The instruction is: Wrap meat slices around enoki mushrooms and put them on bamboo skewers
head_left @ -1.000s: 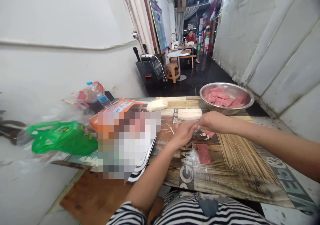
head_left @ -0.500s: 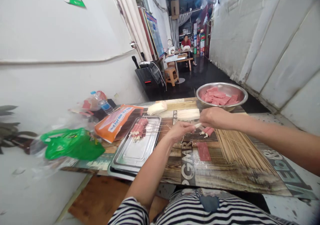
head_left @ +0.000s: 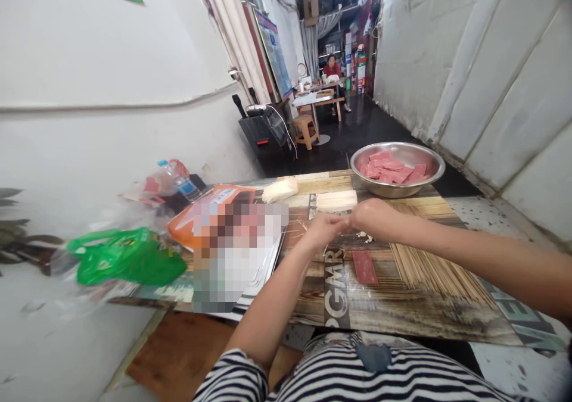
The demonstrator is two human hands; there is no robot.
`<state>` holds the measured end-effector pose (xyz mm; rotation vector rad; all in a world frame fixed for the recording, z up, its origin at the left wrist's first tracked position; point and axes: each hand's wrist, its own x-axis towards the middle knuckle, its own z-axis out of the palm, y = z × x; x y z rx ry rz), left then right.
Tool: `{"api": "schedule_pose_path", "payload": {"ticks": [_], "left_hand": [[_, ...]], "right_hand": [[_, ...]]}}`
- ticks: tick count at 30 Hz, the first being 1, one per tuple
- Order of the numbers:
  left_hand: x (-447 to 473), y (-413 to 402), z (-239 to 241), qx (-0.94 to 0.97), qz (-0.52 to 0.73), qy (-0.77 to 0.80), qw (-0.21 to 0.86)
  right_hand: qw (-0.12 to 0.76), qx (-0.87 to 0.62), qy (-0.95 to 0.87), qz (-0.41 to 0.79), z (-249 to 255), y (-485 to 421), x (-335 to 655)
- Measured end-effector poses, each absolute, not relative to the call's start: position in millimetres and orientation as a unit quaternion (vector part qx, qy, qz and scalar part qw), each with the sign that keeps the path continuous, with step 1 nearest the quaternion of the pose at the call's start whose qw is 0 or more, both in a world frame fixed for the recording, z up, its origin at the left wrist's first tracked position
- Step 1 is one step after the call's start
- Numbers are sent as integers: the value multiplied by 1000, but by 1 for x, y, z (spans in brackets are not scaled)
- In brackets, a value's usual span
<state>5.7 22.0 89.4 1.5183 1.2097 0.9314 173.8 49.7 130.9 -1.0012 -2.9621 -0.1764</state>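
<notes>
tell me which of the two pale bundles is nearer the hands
The right-hand pale bundle, just beyond the left hand and right hand; the other bundle lies farther left, near the orange packet.

Head view, single: worn above the near edge of the worktop (head_left: 429, 314), facing forward and down across it to the far edge. Close range: striped shirt (head_left: 415, 378) at bottom, left hand (head_left: 327, 230) and right hand (head_left: 372, 218) near mid-frame. Far range: dark floor (head_left: 361, 119), seated person (head_left: 331, 69) small. Wide field, left wall (head_left: 111, 50) to right wall (head_left: 447, 44).
</notes>
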Motion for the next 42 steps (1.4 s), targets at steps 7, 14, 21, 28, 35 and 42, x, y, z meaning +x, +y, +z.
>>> {"api": "schedule_pose_path", "payload": {"ticks": [7, 14, 21, 28, 35, 42], "left_hand": [[12, 7, 81, 601, 487, 500, 389], [27, -6, 54, 603, 550, 478, 325], [25, -8, 54, 660, 450, 467, 378], [24, -25, 38, 557, 423, 482, 527], [28, -47, 16, 663, 437, 470, 386], [22, -53, -2, 801, 407, 374, 229]], "right_hand": [[149, -423, -806, 386, 125, 47, 187], [306, -416, -602, 609, 99, 28, 189], [357, -411, -455, 705, 66, 16, 193], [341, -396, -471, 711, 40, -7, 210], [308, -403, -672, 539, 24, -25, 223], [352, -296, -853, 247, 12, -32, 229]]}}
